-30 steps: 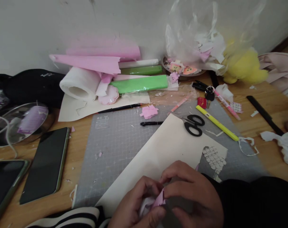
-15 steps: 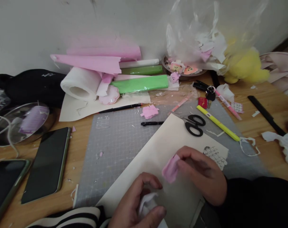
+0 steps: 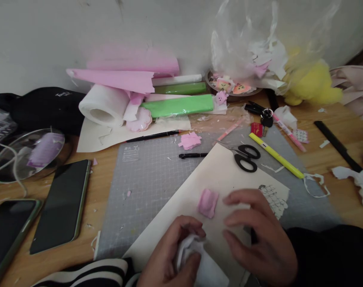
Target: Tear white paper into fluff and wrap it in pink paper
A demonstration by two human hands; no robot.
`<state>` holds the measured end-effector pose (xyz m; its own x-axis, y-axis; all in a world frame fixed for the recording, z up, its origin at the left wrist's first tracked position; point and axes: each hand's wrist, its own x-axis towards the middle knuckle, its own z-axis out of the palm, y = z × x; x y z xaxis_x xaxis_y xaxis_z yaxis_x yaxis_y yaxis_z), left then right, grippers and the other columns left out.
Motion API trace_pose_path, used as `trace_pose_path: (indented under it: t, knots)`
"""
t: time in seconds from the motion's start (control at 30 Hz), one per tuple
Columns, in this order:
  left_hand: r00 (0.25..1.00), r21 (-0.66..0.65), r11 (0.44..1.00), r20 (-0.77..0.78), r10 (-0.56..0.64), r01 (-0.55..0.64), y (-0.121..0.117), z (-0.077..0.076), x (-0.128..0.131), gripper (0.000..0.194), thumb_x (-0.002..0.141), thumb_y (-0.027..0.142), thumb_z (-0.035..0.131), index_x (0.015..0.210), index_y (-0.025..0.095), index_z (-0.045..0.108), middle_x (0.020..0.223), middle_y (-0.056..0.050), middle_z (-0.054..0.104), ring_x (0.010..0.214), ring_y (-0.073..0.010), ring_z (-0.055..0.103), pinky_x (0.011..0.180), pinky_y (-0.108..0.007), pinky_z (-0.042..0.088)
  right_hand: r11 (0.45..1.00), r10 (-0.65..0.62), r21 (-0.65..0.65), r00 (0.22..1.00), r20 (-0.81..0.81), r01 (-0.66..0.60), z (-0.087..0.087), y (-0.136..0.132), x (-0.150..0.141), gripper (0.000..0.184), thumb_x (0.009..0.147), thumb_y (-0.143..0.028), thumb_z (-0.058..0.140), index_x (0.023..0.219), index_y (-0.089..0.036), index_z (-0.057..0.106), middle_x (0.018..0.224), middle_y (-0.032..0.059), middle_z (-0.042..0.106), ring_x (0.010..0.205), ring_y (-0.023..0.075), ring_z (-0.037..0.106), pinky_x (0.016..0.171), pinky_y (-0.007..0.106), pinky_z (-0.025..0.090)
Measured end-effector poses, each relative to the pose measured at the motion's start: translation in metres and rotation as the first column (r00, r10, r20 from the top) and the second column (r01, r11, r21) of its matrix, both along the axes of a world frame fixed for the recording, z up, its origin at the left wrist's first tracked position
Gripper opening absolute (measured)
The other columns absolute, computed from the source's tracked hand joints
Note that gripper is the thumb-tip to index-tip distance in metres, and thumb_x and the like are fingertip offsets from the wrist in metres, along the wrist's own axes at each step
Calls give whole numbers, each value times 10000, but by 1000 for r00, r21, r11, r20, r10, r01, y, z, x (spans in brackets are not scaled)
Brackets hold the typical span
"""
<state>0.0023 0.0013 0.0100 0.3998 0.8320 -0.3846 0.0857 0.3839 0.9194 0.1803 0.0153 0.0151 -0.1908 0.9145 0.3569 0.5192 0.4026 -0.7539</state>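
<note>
A small pink crumpled piece point(image 3: 208, 203), paper or cloth, lies on the cream sheet of paper point(image 3: 178, 207). Just right of it is my right hand point(image 3: 256, 231), fingers spread and holding nothing. My left hand point(image 3: 175, 251) is closed around a white tissue point(image 3: 207, 263), pinched between thumb and fingers at the bottom of the view. Black-handled scissors point(image 3: 245, 157) rest on the sheet's upper end, beyond my right hand. Near that hand's far side, a cut-out with a black line pattern point(image 3: 274, 201) sits at the sheet's right edge.
The cream sheet lies over a grey cutting mat point(image 3: 145, 179). Two phones point(image 3: 62, 203) are at the left. A yellow marker point(image 3: 275, 155), keys point(image 3: 267, 119) and a pink cut-out point(image 3: 190, 140) lie beyond. A paper roll point(image 3: 103, 105) and green packs point(image 3: 181, 105) stand along the wall.
My right hand has let go of the pink piece, which now lies on the cream sheet, and its fingers have spread. The tissue in my left hand shows more.
</note>
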Motion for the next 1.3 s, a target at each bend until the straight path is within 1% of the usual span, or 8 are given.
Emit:
trace_pose_path:
  t: [0.17,0.43,0.57,0.8,0.93,1.03,1.13,1.3]
  knots:
    - [988,-114,993,151,22,-5,-1,-5,1,446,715,139,558,1105,270,387,1073,-30,502,907,-165,514,704,-225,414,955,155,-238,982,-108,-177,-7,-7,-11,185,584,-222,560,748,-184,483,631,-13,525,527,95,454,455,196,362]
    - [982,-108,993,171,76,-58,4,-4,3,381,737,174,557,1085,268,433,977,-5,551,900,-134,522,767,-206,405,910,263,-307,960,-96,-279,-14,-5,-12,113,605,-142,518,715,-171,519,672,10,572,636,109,508,576,223,396]
    - [993,-82,992,52,102,-97,6,0,4,178,786,203,484,958,215,529,878,-3,599,870,-129,526,787,-198,388,915,265,-295,961,-77,-276,-12,-4,-12,100,615,-85,472,653,-168,512,622,6,565,603,95,505,549,200,392]
    - [996,-139,987,-59,72,-79,6,-1,3,170,820,264,408,957,209,493,711,15,633,702,-114,555,663,-183,414,931,233,-256,963,-135,-261,-14,-8,-14,112,559,-55,486,602,-158,490,560,-6,549,513,70,471,483,167,366]
    - [998,-94,996,-57,-4,-2,5,-2,2,220,809,297,411,1009,215,453,790,1,611,690,-115,535,622,-187,412,937,229,-236,962,-149,-260,-8,-6,-11,120,559,-41,509,603,-153,501,557,-4,552,511,64,467,488,157,366]
    - [984,39,988,-98,-148,152,5,-3,0,158,756,296,486,851,176,525,732,-5,566,668,-121,501,598,-189,395,944,219,-212,960,-174,-254,-1,-5,-10,103,569,-52,506,594,-152,498,521,-9,520,490,63,451,465,153,352]
    - [954,56,957,-107,-279,286,7,-4,-2,203,773,322,442,693,150,513,593,12,474,554,-103,444,509,-188,366,946,224,-195,956,-188,-260,4,-6,-10,90,584,-66,504,579,-153,484,507,-8,504,486,65,447,457,156,342]
    - [972,33,975,-88,-217,221,6,-4,0,293,828,358,314,690,151,470,607,-3,470,585,-116,452,545,-210,375,902,356,-168,904,-236,-399,-1,-10,-11,61,662,-129,533,625,-156,493,568,-3,526,551,62,469,514,149,350]
